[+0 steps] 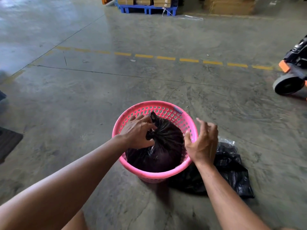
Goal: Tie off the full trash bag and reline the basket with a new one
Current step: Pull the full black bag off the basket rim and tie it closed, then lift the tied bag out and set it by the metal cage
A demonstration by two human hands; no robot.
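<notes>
Full bag: the black trash bag (pixel 159 146) is sitting inside the basket, its neck gathered into a twisted bunch at the top, one loose tail sticking up toward the far rim.
Basket: the pink perforated basket (pixel 156 174) is standing upright on the floor, just in front of the person; a small patterned clip or tag (pixel 177 110) is hanging on its far rim.
Left hand: the left hand (pixel 137 132) is clenching the gathered neck of the bag, fingers curled around the bunch, palm down over the left half of the basket.
Right hand: the right hand (pixel 203 141) is hovering over the right rim, fingers spread and relaxed, gripping nothing, close to the bag but apart from it.
Spare bags: a crumpled heap of black plastic (pixel 232 171) is lying on the floor, touching the basket's right side, partly behind the right forearm.
Floor: the grey polished concrete (pixel 83 105) is showing scuffs, hairline cracks and a seam; a dashed yellow line (pixel 166 58) is running across it well beyond the basket.
Room: a warehouse space; a blue pallet (pixel 147 9) is carrying cardboard boxes (pixel 144 0) at the far end, more boxes stacked to its right.
Right edge: a wheel (pixel 288 85) of an orange-and-black cart is resting on the floor, well apart from the basket.
Left edge: a dark mat (pixel 8 141) is lying on the floor.
</notes>
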